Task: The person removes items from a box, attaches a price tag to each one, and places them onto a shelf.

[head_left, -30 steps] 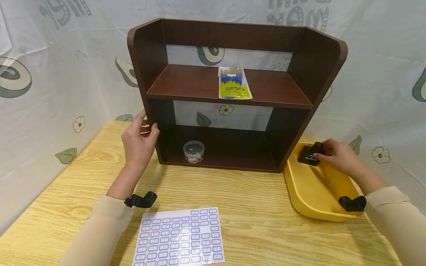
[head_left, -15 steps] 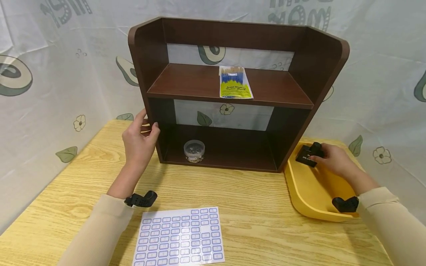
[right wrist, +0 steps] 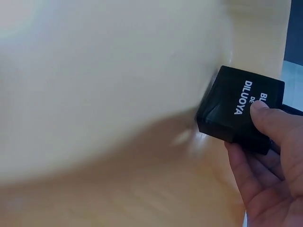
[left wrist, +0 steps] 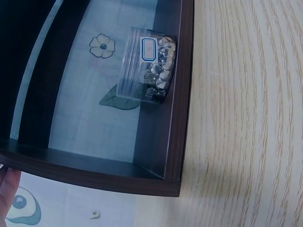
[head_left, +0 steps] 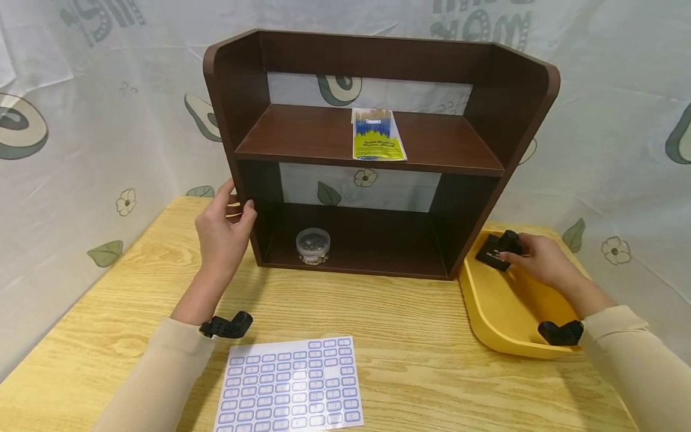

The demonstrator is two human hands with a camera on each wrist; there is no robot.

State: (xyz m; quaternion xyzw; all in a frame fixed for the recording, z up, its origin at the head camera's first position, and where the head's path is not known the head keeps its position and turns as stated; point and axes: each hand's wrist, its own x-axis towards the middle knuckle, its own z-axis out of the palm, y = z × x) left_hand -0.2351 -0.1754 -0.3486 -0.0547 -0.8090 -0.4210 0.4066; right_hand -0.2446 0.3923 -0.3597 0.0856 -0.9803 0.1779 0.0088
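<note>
Your left forearm (head_left: 156, 372) angles forward and inward above the bench's (head_left: 97, 336) left side, the left hand (head_left: 222, 228) upright, thumb opposite bent fingers. Your right forearm (head_left: 642, 360) slants inward; near the tray's (head_left: 518, 324) far edge, your right hand (head_left: 552, 264) pinches, thumb above, fingers beneath.

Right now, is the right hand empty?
No, the right wrist view shows the right hand gripping the black bottle lettered DILUOYA between thumb and fingers.
</note>
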